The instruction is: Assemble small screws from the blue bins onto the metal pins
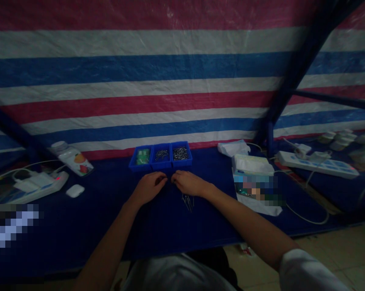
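My left hand (pixel 149 187) is over the blue table (pixel 100 226), its thumb and fingers brought together in a pinch. Facing it, a small gap away, my right hand (pixel 190 182) has its fingers curled and pressed together. Whatever either hand pinches is too small and dark to make out. Several long thin screws or nails (pixel 187 202) lie on the table just below my right hand. Beyond my hands stands a row of joined blue bins (pixel 161 165). The left bin has green packets (pixel 143 156); the middle one (pixel 162 155) and the right one (pixel 180 153) contain small metal pieces.
To the left are a white bottle (pixel 75 159), a power strip (pixel 39 188) and a white earphone case (pixel 75 190). At right lie a tissue pack (pixel 251 165), papers and another power strip (pixel 319 165) with cables. Striped sheeting (pixel 170 68) hangs behind; a dark post (pixel 287 85) slants at right.
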Tool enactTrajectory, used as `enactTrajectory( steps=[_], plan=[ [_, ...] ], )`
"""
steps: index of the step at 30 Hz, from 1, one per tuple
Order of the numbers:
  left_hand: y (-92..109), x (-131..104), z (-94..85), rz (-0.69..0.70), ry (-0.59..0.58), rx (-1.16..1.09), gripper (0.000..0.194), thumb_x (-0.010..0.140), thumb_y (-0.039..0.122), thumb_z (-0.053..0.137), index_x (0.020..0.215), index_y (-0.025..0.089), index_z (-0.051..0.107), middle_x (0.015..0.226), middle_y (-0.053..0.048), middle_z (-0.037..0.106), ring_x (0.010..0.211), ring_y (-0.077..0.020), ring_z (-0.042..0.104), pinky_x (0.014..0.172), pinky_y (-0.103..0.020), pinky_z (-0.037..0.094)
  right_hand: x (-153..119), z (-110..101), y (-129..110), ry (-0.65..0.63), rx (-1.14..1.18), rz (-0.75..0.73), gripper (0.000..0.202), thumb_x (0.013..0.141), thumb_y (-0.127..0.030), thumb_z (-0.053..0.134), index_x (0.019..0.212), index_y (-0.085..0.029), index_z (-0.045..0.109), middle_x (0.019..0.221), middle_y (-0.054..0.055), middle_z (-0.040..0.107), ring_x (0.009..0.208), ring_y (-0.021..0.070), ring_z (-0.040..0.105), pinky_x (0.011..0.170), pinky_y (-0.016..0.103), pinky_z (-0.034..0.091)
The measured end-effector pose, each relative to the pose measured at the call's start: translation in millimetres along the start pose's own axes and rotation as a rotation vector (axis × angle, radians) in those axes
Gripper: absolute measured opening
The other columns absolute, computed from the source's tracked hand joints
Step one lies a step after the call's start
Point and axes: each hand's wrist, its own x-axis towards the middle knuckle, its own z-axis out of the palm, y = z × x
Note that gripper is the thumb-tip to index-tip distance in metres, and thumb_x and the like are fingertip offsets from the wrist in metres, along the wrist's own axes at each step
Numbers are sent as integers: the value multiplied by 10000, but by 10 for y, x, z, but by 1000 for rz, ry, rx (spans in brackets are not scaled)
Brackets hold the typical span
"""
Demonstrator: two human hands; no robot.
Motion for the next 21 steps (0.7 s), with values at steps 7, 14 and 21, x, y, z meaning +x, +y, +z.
enactTrajectory(
  steps=[7, 14, 21],
  plan=[
    [-10, 5, -5, 11, 0, -7, 205, 892, 314, 520, 950, 202, 682, 891, -31, 708, 775, -195, 643, 698, -295, 445, 71, 16, 49, 101, 139, -37, 240, 784, -83, 533, 965, -151, 675, 945, 66, 696, 874, 168, 621, 809, 270, 428],
    [12, -5, -9, 68, -28, -48, 268, 945, 346, 453, 947, 198, 677, 919, -42, 708, 824, -200, 642, 742, -307, 446, 88, -27, 3, 243, 269, 62, 161, 847, -182, 563, 929, -176, 701, 866, 37, 703, 764, 135, 609, 698, 249, 404],
    [19, -10, 32, 96, -48, -73, 261, 941, 364, 476, 887, 180, 654, 804, -24, 666, 718, -175, 604, 659, -283, 417, 110, -27, -50, 329, 432, 203, 219, 867, -327, 588, 757, -162, 679, 672, -3, 641, 591, 91, 529, 568, 228, 324]
  ],
)
